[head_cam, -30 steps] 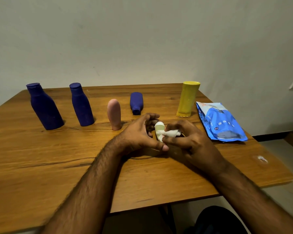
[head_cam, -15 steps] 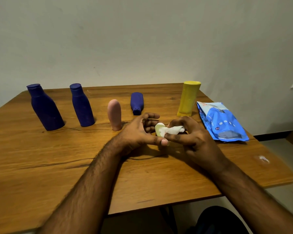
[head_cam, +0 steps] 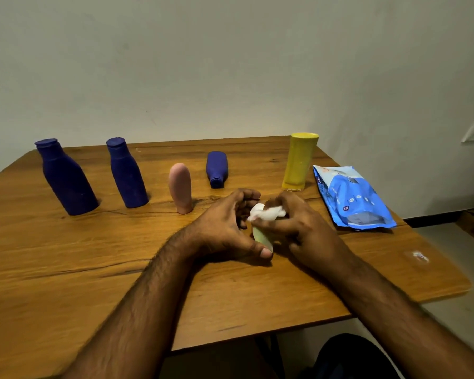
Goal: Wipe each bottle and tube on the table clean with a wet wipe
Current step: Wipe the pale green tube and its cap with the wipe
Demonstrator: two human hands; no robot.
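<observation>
1. Left hand (head_cam: 225, 228) grips pale green tube (head_cam: 262, 237); thumb curled against its lower end.
2. Right hand (head_cam: 303, 228) pinches white wet wipe (head_cam: 267, 213) over tube's upper end.
3. Tube: above table (head_cam: 66, 269) centre; long axis runs 11-to-5 o'clock.

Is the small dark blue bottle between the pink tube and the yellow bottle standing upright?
No, the small blue bottle lies on its side on the table.

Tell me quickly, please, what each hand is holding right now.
Left hand: closed around the small pale green tube.
Right hand: closed on the bunched white wet wipe, pressed against the tube's top.
</observation>
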